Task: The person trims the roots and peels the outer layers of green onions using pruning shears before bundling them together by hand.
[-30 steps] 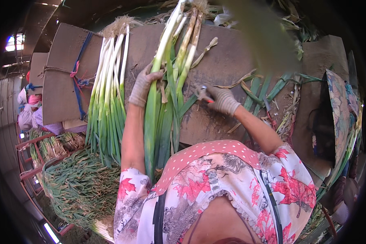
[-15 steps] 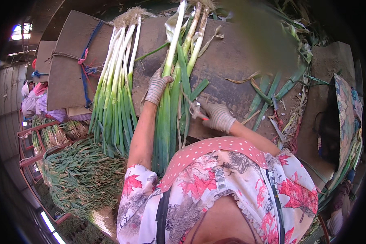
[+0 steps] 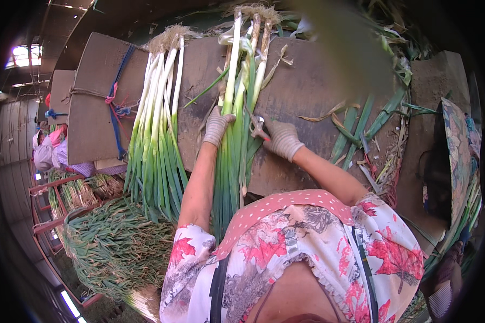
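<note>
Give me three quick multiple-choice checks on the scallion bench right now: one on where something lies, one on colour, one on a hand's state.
1. Where does the second bunch of scallions lie, seen from the held bunch?
A. To its left on the bench
B. To its right on the bench
C. On top of it

2. What colour is the cord around the cardboard?
A. Yellow
B. Blue
C. White

3. What is the left hand doing?
A. Hanging free above the bench
B. Gripping the held bunch
C. Resting flat on the cardboard

Answers: 1 A, the loose bunch sits apart on the left side of the wooden bench. 2 B, a blue cord runs down the cardboard. 3 B, the gloved fingers wrap around the stalks, while the right hand holds a small tool beside them.
</note>
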The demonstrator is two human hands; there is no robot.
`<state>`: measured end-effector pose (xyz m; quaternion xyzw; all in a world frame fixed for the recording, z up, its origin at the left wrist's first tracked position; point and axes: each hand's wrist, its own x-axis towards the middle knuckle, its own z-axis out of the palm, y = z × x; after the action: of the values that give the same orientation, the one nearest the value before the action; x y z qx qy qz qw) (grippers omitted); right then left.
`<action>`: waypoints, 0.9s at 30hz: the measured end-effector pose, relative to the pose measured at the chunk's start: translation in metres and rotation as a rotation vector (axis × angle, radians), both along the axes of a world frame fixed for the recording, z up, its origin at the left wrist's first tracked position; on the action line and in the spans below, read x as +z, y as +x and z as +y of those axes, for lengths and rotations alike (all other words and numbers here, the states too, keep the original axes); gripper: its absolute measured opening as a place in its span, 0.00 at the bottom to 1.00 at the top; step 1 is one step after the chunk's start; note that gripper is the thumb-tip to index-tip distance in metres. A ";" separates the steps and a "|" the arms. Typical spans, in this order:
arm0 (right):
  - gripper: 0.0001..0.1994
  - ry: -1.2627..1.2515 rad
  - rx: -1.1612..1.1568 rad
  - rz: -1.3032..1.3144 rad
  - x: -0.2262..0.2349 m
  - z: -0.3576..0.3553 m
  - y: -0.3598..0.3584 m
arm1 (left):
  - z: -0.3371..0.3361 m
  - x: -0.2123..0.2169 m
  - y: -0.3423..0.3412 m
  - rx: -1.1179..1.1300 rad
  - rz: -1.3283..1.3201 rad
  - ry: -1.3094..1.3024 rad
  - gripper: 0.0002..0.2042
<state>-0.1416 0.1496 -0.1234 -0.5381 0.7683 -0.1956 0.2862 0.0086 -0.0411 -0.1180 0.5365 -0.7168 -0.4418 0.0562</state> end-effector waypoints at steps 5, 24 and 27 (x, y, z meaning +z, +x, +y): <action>0.23 -0.126 -0.154 -0.006 0.000 -0.069 -0.054 | -0.001 -0.010 0.010 -0.005 0.051 -0.006 0.24; 0.29 -0.083 -0.094 -0.064 0.008 -0.075 -0.121 | -0.009 0.014 -0.008 -0.112 0.138 0.050 0.41; 0.34 -0.010 -0.020 -0.087 0.031 0.008 -0.068 | 0.015 0.070 -0.025 -0.074 0.403 0.307 0.38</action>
<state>-0.2093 0.1576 -0.0928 -0.5226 0.7595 -0.2256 0.3147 -0.0166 -0.0260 -0.0485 0.4134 -0.6349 -0.6451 0.0996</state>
